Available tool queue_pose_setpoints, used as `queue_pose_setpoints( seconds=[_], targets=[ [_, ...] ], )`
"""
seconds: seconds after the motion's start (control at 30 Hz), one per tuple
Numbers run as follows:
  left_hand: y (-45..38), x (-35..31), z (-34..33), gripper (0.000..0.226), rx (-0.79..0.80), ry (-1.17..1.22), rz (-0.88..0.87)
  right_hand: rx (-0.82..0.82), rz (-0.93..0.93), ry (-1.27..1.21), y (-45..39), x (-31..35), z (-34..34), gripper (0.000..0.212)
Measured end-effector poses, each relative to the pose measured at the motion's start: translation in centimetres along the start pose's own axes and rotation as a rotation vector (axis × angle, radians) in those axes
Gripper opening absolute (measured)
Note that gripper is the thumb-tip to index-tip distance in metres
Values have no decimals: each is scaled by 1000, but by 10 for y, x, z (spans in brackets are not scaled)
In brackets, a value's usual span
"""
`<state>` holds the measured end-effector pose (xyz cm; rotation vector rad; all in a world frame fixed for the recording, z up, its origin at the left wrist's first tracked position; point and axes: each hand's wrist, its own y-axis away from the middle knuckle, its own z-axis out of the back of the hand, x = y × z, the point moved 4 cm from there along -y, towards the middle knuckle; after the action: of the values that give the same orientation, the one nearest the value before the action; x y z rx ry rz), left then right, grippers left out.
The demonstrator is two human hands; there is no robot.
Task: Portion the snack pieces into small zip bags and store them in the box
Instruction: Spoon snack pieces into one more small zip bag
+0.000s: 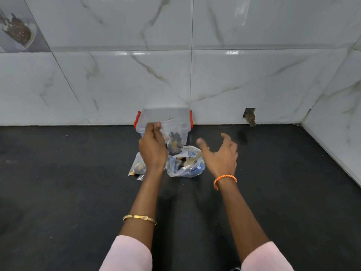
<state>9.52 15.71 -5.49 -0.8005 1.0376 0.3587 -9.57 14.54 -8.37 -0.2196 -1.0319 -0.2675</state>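
Left hand [153,148]: raised above the counter, fingers and thumb pinching the top edge of 1 small zip bag [172,138]; gold bangle [139,219] on the forearm.
Small zip bag: hangs from the left hand's pinch, dark snack pieces [175,142] gathered in its lower half; seen in front of the box, with its top edge level with the box wall.
Right hand [221,155]: released, palm turned inward, fingers spread and loosely bent, holding nothing; hovers just right of the large bag; orange braided band [224,179] at the wrist.
Large bag [184,164]: clear plastic, crumpled and open on the counter, between the 2 hands and nearer than the box; holds mixed dark, tan and blue contents, too jumbled to identify singly.
Filled zip bag [137,165]: lies flat on the counter to the left of the large bag, partly hidden by the left wrist; brown pieces inside. Corner of 1 more clear bag shows just below it.
Box [184,118]: clear plastic with 2 red side clips, standing against the wall behind the bags; whether anything lies inside cannot be told.
Counter [68,182]: dark, matte surface.
Wall [117,75]: glossy white marbled tiles; small broken opening [250,116] low down, right of the box.
Sleeves [127,255]: pale pink, pushed up both forearms.
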Motion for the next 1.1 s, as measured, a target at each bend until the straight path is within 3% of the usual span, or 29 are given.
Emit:
queue_pose_setpoints(
  seconds=[0.07, 0.23, 0.37, 0.43, 0.53, 0.6, 0.67, 0.7, 0.77, 0.87, 0.97, 1.1],
  targets=[
    [2, 8, 4, 29, 8, 4, 29, 132, -83, 54, 13, -12, -19, 94],
    [26, 29, -2, 26, 33, 76, 123, 36, -102, 30, 16, -33, -38, 39],
    [32, 44, -2, 25, 50, 94, 170, 6, -178, -28, -9, -54, -10, 28],
    [33, 44, -6, 24, 72, 112, 180, 85, -211, -26, -17, -57, 2, 42],
    [34, 43, -13, 22, 111, 148, 174, 126, -264, 71, -18, -42, 21, 91],
    [33, 42, -14, 22, 131, 156, 165, -110, -143, 161, -9, -13, 40, 100],
    [30, 41, -13, 22, 143, 164, 151, -392, 166, 68, 11, 27, 51, 81],
    [27, 41, -11, 22, 144, 167, 145, -394, 318, -9, 18, 44, 44, 68],
    [22, 41, -6, 22, 138, 187, 141, -101, 426, -53, 23, 64, 6, 52],
    [12, 45, 4, 18, 77, 184, 170, 339, 157, -82, 17, 59, -58, 40],
    [-6, 61, 16, 23, 20, 5, 276, 366, 26, -143, 10, 48, -98, 10],
    [-23, 89, 19, 25, 52, -252, 421, 330, -49, -86, 14, 36, -137, 19]
  ],
)
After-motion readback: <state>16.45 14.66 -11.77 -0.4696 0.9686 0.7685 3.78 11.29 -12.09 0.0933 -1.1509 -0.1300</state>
